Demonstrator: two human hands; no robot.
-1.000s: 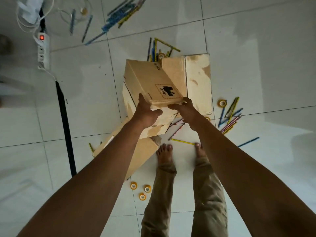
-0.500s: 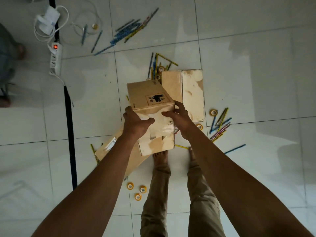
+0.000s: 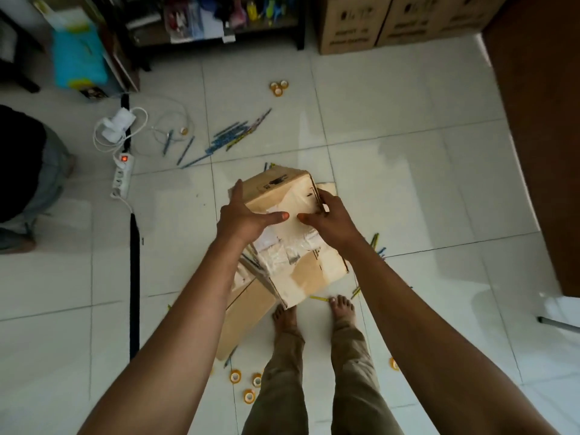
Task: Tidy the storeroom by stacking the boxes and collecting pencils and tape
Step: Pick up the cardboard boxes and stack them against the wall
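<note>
I hold a taped cardboard box [image 3: 298, 268] in the air in front of me, tilted with its taped face toward me. My left hand [image 3: 243, 215] grips its left side, thumb across the taped face. My right hand [image 3: 331, 221] curls round its right edge. Below it on the floor lies a second cardboard box [image 3: 246, 315], and a flat box corner [image 3: 328, 187] shows behind. Loose pencils [image 3: 233, 138] lie scattered farther ahead, with more pencils [image 3: 378, 243] by my right arm. Tape rolls [image 3: 248, 386] sit near my feet, and other tape rolls [image 3: 278, 87] lie far ahead.
Large stacked cartons [image 3: 351, 26] stand at the back right beside a brown wooden cabinet [image 3: 539, 136]. A cluttered shelf [image 3: 219, 20] is at the back. A power strip [image 3: 121, 176] with white cables lies left. Another person [image 3: 28, 177] sits at the left edge.
The box has come up off the floor pile and tipped its taped face toward me. My view has lifted, so the shelf and cartons at the back now show.
</note>
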